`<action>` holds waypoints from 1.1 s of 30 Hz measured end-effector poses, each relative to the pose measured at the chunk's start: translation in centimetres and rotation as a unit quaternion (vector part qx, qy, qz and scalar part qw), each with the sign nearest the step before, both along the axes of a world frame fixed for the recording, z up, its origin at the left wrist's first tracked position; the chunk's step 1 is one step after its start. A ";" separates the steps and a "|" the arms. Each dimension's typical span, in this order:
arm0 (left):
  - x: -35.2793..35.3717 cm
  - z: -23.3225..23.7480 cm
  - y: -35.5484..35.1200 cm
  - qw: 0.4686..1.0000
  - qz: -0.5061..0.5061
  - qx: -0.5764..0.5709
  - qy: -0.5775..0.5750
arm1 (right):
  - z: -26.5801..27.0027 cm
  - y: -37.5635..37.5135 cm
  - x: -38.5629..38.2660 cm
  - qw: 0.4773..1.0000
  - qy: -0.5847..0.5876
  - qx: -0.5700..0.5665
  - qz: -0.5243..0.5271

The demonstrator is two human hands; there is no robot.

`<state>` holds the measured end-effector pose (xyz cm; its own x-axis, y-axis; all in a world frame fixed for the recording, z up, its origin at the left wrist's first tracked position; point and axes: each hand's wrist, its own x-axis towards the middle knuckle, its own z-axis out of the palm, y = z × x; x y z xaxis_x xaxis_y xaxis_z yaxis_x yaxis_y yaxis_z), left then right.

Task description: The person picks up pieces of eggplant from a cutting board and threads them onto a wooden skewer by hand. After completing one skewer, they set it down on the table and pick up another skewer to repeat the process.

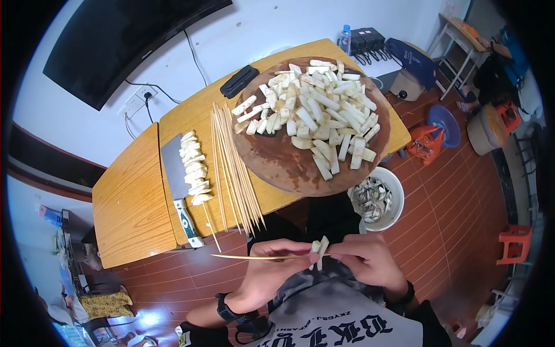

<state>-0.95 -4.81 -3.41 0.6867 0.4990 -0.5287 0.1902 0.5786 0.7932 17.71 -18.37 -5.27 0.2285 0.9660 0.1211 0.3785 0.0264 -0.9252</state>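
In front of my shirt, my left hand (pixel 277 266) is closed around a wooden skewer (pixel 237 256), its fingertips against two pale vegetable pieces (pixel 321 253) threaded on it. The skewer's long end sticks out to the left. My right hand (pixel 370 260) pinches at the other end, just right of the pieces; its fingertips partly hide that end. Beyond my hands, a round wooden board (pixel 277 168) carries a heap of pale cut vegetable strips (pixel 324 104). Left of it lie a bundle of bare skewers (pixel 234 173) and a filled skewer (pixel 195 168).
A cleaver (pixel 176 168) lies beside the filled skewer on the wooden table (pixel 130 196). A black case (pixel 239 81) is behind the board. On the floor stand a white bucket (pixel 395 199) with peelings, an orange bag (pixel 426 143) and a red stool (pixel 513 244).
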 end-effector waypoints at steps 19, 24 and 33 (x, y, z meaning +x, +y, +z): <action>-0.4 0.8 3.0 0.996 -0.061 0.019 -0.063 | 0.5 -1.5 2.0 0.992 0.060 0.055 -0.101; 3.4 2.9 6.0 0.888 -0.077 0.451 0.032 | 0.3 -3.2 3.4 0.954 0.179 0.096 -0.221; 11.2 3.2 5.9 0.686 -0.094 0.707 0.146 | 0.0 -4.5 4.0 0.947 0.190 0.121 -0.230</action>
<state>10.30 1.07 -0.24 0.7773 0.5717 0.2626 0.4266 -0.7857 0.4480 21.71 -22.84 -5.23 0.6901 0.7078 0.1508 0.0421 0.1687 -0.9848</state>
